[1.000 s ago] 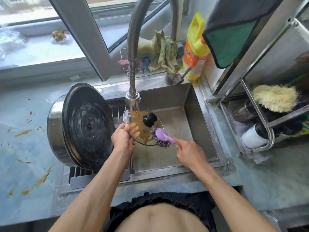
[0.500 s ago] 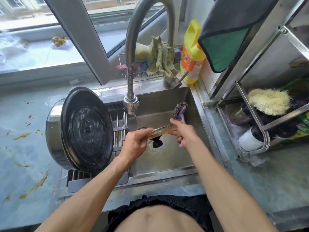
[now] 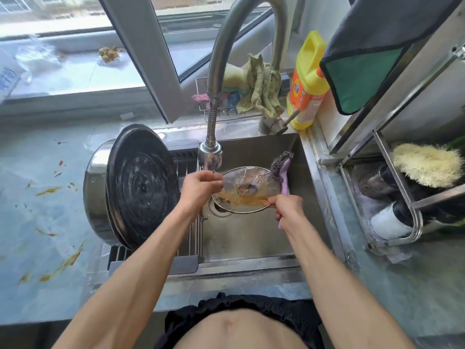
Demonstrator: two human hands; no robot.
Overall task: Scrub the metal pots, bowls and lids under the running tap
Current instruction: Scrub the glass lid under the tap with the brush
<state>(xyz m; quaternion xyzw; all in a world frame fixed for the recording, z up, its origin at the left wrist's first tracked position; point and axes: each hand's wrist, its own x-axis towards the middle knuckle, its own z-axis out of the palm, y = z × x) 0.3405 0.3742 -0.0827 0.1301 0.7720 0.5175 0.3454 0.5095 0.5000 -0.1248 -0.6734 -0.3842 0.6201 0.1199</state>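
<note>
**A:** Orange-brown smears all over the pale blue stone tabletop [image 3: 50, 222] on the far left, lol. Just right of that, a big round steel pot [image 3: 97, 195] lies on its side on the slatted drying rack [image 3: 193, 238], with a dark round lid [image 3: 142, 187] leaning against its mouth.

**B:** And the hands?

**A:** Both over the stainless sink [image 3: 251, 238]. The left hand [image 3: 200, 188] has its fingers curled round the left rim of a round glass lid with a metal rim [image 3: 247, 191], which hangs tilted above the sink drain, right below the chrome spray head of the gooseneck tap [image 3: 210, 156]. Greasy orange gunk sits along the lid's lower edge. I can't really make out a water stream.

**B:** Right hand?

**A:** The right hand [image 3: 289, 210] is wrapped round the lilac plastic handle of a steel-wool scrubbing brush [image 3: 281, 167]. The wiry head points up and away, touching or just beside the lid's upper right edge; can't tell which. Its fingertips look like they're also against the lid's lower right rim.

**B:** Anything further right?

**A:** Behind the sink there's a wire basket with crumpled green and pink rags [image 3: 256, 89], then a yellow detergent bottle with an orange label [image 3: 308, 81]. A dark grey and green cloth [image 3: 364, 69] hangs over a metal dish rack [image 3: 392, 205], which holds a shaggy yellow scouring pad [image 3: 427, 167] and a white cup [image 3: 390, 222] on its side.
</note>
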